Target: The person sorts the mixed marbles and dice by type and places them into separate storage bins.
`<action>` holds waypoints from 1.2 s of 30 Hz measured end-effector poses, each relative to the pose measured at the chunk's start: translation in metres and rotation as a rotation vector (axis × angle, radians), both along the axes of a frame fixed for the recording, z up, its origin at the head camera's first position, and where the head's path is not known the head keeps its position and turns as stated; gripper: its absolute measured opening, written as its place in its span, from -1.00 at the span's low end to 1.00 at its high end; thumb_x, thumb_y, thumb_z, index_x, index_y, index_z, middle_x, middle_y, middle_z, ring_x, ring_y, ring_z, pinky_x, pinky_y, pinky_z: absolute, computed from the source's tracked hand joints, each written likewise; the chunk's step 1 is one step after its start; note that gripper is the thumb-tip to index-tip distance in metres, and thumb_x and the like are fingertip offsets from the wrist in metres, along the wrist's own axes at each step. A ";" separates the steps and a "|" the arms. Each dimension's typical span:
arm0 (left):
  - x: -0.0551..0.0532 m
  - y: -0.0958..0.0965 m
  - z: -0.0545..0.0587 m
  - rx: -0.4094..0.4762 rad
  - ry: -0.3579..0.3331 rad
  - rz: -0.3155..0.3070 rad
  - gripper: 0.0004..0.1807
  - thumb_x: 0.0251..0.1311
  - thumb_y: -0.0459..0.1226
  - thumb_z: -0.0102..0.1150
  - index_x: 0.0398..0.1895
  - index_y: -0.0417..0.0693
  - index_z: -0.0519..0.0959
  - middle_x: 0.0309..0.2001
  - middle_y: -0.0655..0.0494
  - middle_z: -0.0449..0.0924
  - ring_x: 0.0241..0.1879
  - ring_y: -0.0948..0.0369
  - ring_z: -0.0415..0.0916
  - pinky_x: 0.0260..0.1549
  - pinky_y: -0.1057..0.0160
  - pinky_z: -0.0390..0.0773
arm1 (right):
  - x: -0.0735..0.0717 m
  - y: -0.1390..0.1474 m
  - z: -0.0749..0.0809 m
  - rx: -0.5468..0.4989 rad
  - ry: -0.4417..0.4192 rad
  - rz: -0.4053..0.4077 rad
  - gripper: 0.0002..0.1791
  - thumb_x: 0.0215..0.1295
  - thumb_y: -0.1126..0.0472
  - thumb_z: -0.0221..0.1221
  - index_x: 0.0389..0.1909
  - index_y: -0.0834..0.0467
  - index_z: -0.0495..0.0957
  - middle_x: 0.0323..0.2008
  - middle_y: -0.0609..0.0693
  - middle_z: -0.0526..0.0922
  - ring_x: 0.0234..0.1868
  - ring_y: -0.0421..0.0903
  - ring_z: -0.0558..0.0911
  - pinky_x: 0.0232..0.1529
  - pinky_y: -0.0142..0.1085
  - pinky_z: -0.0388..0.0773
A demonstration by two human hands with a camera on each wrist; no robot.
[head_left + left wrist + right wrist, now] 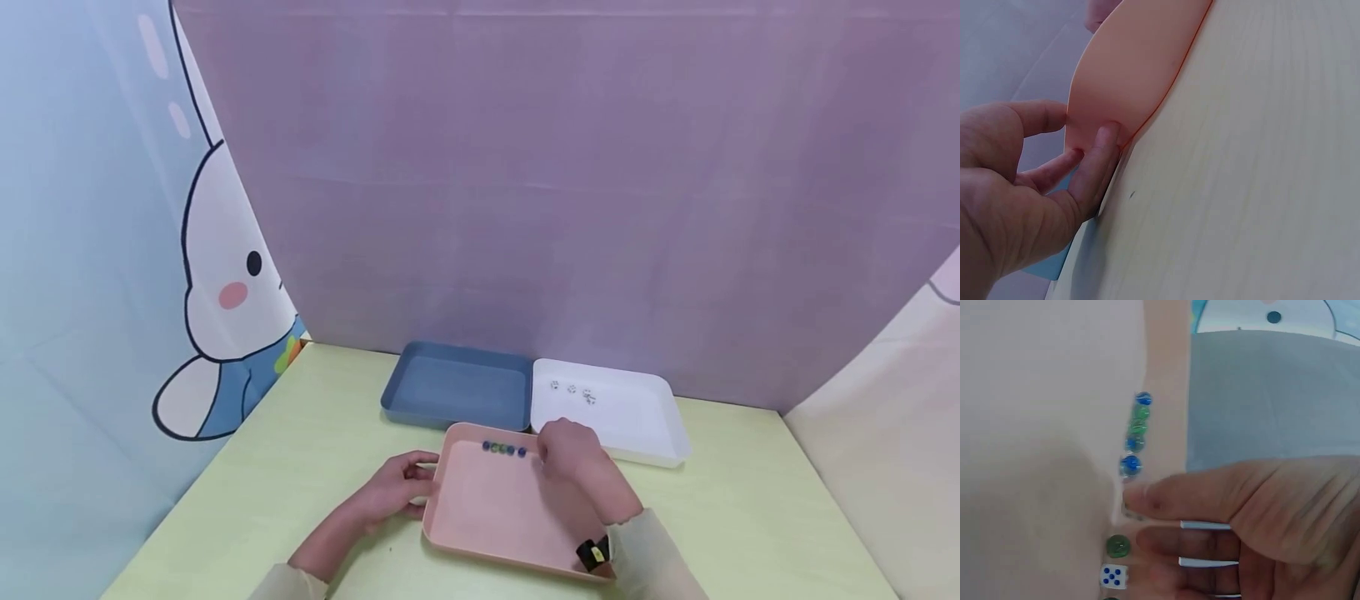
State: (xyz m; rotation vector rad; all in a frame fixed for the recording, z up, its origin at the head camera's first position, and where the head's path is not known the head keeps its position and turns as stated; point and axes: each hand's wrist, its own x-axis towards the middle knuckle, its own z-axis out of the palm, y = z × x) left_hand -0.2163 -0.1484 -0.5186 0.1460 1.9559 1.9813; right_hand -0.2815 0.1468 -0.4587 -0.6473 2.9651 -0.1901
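A pink tray [487,517] lies nearest the person. Fingertips of the left hand [397,487] touch its left outer wall; in the left wrist view the left hand [1029,187] has spread, bent fingers against that wall. At the tray's far side the right hand [573,454] reaches in. The right wrist view shows the right hand [1229,519] pinching a small pale thing with dark spots [1132,515], mostly hidden by thumb and finger. Blue and green marbles [1138,427] stand in a row on one side of it. On the other side are a green marble [1118,545] and a white die with blue dots [1114,576].
Behind the pink tray stand a blue-grey tray [457,387] and, to its right, a white tray [637,417] with several dice [572,389]. All rest on a pale yellow table [750,500]. A purple curtain [555,183] hangs behind the table.
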 end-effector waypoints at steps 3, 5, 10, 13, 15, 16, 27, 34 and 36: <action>0.000 0.000 0.001 0.001 -0.001 0.001 -0.39 0.20 -0.41 0.21 0.31 -0.39 0.29 -0.10 -0.24 0.48 -0.17 0.03 0.56 -0.29 0.05 0.67 | 0.000 0.003 0.002 -0.085 -0.015 0.017 -0.82 0.01 0.32 0.37 -0.59 0.00 0.60 -0.59 -0.19 0.48 -0.53 -0.15 0.42 -0.49 -0.29 0.42; 0.000 -0.001 0.002 0.002 -0.001 0.001 -0.39 0.20 -0.42 0.20 0.31 -0.39 0.29 -0.10 -0.24 0.48 -0.17 0.03 0.56 -0.29 0.06 0.67 | -0.001 0.004 0.003 -0.132 -0.038 0.024 -0.85 0.01 0.30 0.39 -0.54 0.00 0.63 -0.55 -0.19 0.49 -0.49 -0.15 0.43 -0.45 -0.27 0.44; 0.000 -0.001 0.001 0.001 -0.008 0.002 -0.40 0.21 -0.42 0.20 0.31 -0.38 0.29 -0.11 -0.22 0.48 -0.17 0.04 0.56 -0.29 0.06 0.67 | -0.003 0.008 0.001 -0.222 -0.072 0.055 -0.89 0.05 0.23 0.41 -0.44 0.00 0.67 -0.50 -0.22 0.51 -0.44 -0.15 0.45 -0.38 -0.27 0.47; 0.000 -0.001 0.000 -0.001 -0.012 0.004 -0.41 0.21 -0.42 0.20 0.31 -0.38 0.30 -0.11 -0.21 0.49 -0.17 0.05 0.56 -0.29 0.06 0.67 | -0.005 0.009 0.001 -0.289 -0.061 0.100 -0.89 0.06 0.22 0.42 -0.38 0.04 0.70 -0.47 -0.21 0.55 -0.42 -0.17 0.46 -0.34 -0.26 0.50; 0.000 -0.001 0.000 -0.003 -0.010 0.005 -0.42 0.21 -0.42 0.20 0.30 -0.38 0.31 -0.11 -0.21 0.49 -0.17 0.05 0.56 -0.29 0.06 0.67 | -0.005 0.010 0.000 -0.324 -0.048 0.130 -0.87 0.05 0.22 0.42 -0.34 0.07 0.71 -0.45 -0.21 0.57 -0.41 -0.19 0.47 -0.32 -0.26 0.53; 0.000 -0.001 0.000 -0.002 -0.011 0.005 -0.42 0.21 -0.41 0.20 0.30 -0.37 0.31 -0.11 -0.21 0.49 -0.17 0.05 0.56 -0.29 0.06 0.67 | -0.006 0.010 0.000 -0.339 -0.048 0.136 -0.85 0.06 0.21 0.42 -0.32 0.08 0.71 -0.45 -0.21 0.58 -0.41 -0.20 0.48 -0.31 -0.27 0.53; 0.000 -0.001 0.002 0.006 -0.008 0.003 -0.43 0.21 -0.41 0.20 0.30 -0.37 0.32 -0.10 -0.22 0.48 -0.17 0.04 0.56 -0.28 0.04 0.67 | -0.010 0.015 0.002 -0.431 -0.049 0.154 -0.87 0.12 0.24 0.38 -0.29 0.03 0.70 -0.48 -0.26 0.55 -0.43 -0.23 0.49 -0.38 -0.32 0.52; 0.000 -0.001 0.000 -0.004 -0.017 0.006 -0.43 0.21 -0.39 0.21 0.28 -0.38 0.33 -0.10 -0.20 0.49 -0.17 0.05 0.56 -0.29 0.05 0.67 | -0.011 0.018 0.007 -0.485 -0.026 0.100 -0.92 0.16 0.15 0.36 -0.32 -0.05 0.69 -0.35 -0.25 0.58 -0.21 -0.06 0.56 -0.21 -0.20 0.53; 0.001 0.000 0.000 -0.001 -0.020 0.004 -0.43 0.21 -0.40 0.21 0.28 -0.38 0.33 -0.10 -0.20 0.49 -0.17 0.05 0.56 -0.29 0.05 0.67 | -0.011 0.019 0.007 -0.495 -0.004 0.088 -0.91 0.14 0.15 0.38 -0.33 -0.06 0.69 -0.31 -0.24 0.58 -0.13 0.00 0.56 -0.14 -0.14 0.53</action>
